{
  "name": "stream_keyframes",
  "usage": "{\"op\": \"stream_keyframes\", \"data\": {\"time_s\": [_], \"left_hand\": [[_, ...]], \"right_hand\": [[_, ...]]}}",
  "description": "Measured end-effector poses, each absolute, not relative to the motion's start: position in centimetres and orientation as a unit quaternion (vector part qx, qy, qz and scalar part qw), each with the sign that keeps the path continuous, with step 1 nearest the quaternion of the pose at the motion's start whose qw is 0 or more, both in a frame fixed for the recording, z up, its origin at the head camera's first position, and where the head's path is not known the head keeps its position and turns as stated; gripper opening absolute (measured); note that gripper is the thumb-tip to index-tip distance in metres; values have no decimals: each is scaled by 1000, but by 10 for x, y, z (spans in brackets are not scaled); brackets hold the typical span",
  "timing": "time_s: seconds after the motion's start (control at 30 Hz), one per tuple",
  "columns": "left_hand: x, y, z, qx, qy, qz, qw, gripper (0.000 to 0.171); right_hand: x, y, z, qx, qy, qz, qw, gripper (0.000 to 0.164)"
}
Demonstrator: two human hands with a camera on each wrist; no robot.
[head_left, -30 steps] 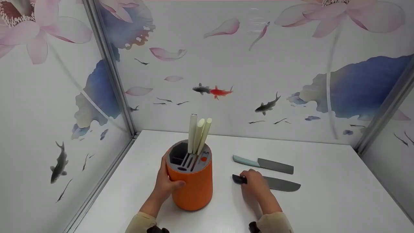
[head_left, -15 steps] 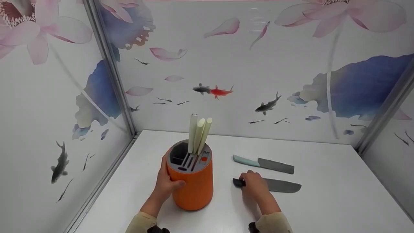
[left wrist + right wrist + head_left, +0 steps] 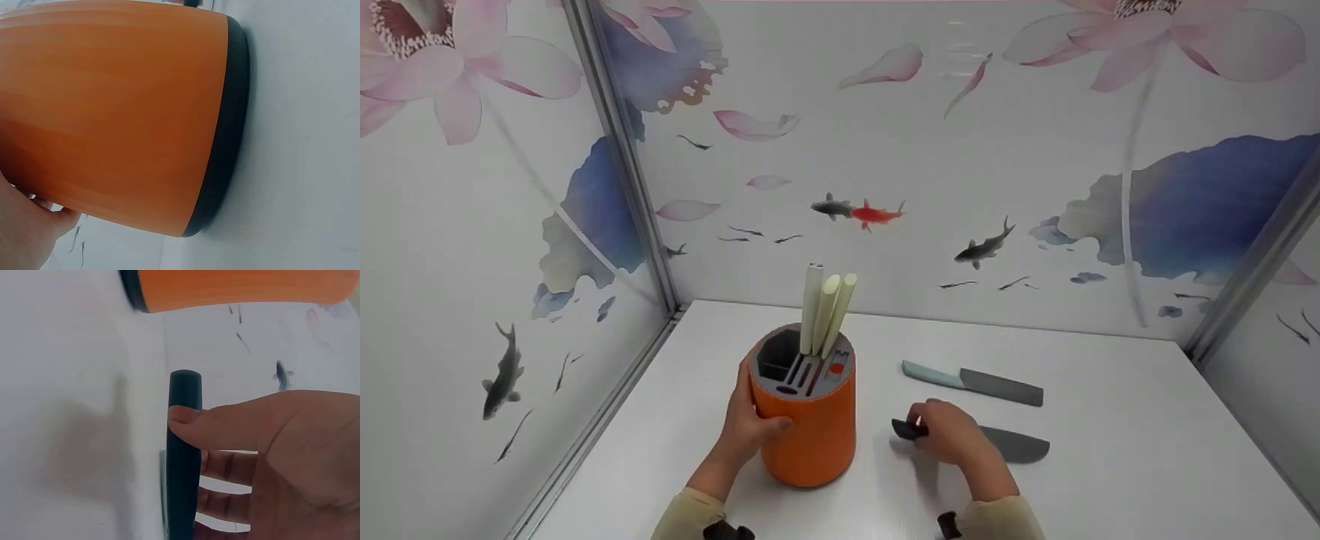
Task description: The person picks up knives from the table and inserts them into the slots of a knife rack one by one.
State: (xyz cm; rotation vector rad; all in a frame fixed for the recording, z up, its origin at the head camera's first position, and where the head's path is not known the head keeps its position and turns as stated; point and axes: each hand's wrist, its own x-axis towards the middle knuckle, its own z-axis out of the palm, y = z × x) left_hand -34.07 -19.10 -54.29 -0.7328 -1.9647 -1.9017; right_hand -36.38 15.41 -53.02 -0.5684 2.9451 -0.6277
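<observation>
My left hand (image 3: 746,427) grips the left side of an orange cylindrical knife block (image 3: 814,435), thumb across its front. The block stands upright on the table. Several pale rod-like handles (image 3: 825,315) rise from its grey slotted top, beside vacant slots. To the right, my right hand (image 3: 951,433) holds a kitchen knife with a dark handle and broad grey blade (image 3: 1020,445). In the right wrist view, thumb and fingers pinch the dark handle (image 3: 184,478), which is off the table above its shadow. Part of the knife is hidden behind the hand.
A second knife (image 3: 1001,385), with a teal handle and grey blade, lies just behind the held one on the white table (image 3: 1125,435). Panels (image 3: 885,150) printed with flowers and fish enclose the table at the back and both sides.
My right hand has slid the dark-handled knife slightly toward me, then raised its handle off the table and shifted it a little left. The left hand and block keep their place.
</observation>
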Motion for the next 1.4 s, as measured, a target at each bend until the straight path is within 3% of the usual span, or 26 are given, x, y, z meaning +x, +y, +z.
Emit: {"op": "stream_keyframes", "data": {"time_s": [0.23, 0.8, 1.4], "left_hand": [[-340, -190, -542, -241, -692, -665, 147, 111], [-338, -188, -543, -232, -692, -667, 148, 109], [-341, -191, -543, -263, -681, -668, 148, 112]], "right_hand": [[-348, 164, -494, -227, 936, -268, 1, 22], [-322, 175, -452, -323, 863, -384, 63, 20], [-314, 179, -440, -330, 787, -520, -36, 30]]}}
